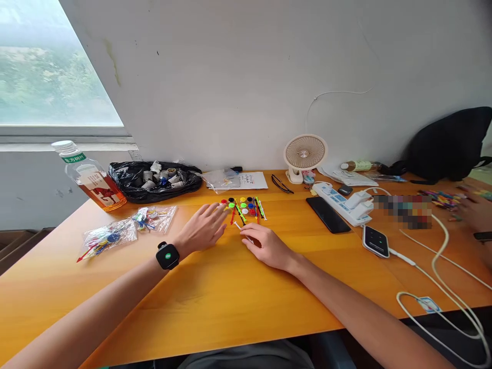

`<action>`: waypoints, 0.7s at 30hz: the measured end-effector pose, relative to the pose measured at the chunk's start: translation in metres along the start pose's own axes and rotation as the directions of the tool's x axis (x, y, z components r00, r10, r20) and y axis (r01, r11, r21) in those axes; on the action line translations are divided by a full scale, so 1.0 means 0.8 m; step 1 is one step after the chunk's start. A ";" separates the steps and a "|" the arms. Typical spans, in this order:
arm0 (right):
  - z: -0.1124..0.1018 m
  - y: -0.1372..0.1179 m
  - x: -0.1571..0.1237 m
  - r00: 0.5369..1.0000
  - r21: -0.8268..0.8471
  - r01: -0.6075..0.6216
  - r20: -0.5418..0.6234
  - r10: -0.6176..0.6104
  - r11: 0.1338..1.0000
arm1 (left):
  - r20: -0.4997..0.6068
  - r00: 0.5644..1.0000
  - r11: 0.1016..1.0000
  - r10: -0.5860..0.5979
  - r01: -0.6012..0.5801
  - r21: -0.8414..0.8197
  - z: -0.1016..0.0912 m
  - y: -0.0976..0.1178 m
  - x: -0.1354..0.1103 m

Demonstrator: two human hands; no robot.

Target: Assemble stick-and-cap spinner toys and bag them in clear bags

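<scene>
While the right hand (269, 247) pinches a slim white stick (237, 224) between thumb and fingers, its long axis points forward and leftward from that grip, towards the left hand (203, 229), whose fingers lie loosely spread, apparently holding nothing; round coloured caps (245, 211) sit just beyond the right fingertips.

The right hand (271, 248) pinches a white stick (238, 225). The left hand (202, 227) lies spread beside colored discs (245, 211) and sticks (240, 209) on the bench (215, 302). Packets (168, 218) lie farther left, near a bottle (100, 190); a fan (305, 152), phone (328, 214) and power strip (326, 196) are to the right.
</scene>
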State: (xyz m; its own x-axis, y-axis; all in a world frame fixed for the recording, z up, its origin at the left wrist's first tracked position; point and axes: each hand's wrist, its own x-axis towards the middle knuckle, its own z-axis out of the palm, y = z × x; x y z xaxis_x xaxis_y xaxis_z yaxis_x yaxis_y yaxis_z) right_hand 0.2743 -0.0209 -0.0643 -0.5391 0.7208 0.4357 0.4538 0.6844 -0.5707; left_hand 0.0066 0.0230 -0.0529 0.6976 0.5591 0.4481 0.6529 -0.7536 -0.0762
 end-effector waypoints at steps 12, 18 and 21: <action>-0.001 0.003 0.000 1.000 0.024 -0.004 0.019 0.003 1.000 | 0.059 0.976 0.978 -0.208 0.206 0.042 0.024 -0.017 -0.002; -0.002 0.006 0.000 1.000 0.037 0.009 0.030 -0.010 0.999 | 0.055 0.977 0.979 -0.204 0.205 -0.005 0.026 -0.018 -0.002; -0.001 0.010 0.001 0.999 0.037 0.018 0.031 -0.019 0.999 | 0.029 0.980 0.980 -0.195 0.196 -0.035 0.025 -0.019 -0.002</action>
State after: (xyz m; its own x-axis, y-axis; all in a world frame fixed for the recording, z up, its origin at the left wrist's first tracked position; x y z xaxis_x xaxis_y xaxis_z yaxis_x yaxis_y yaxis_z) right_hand 0.2784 -0.0152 -0.0677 -0.5696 0.7039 0.4244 0.4177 0.6926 -0.5881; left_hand 0.0015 0.0405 -0.0702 0.5648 0.7053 0.4284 0.7663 -0.6409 0.0449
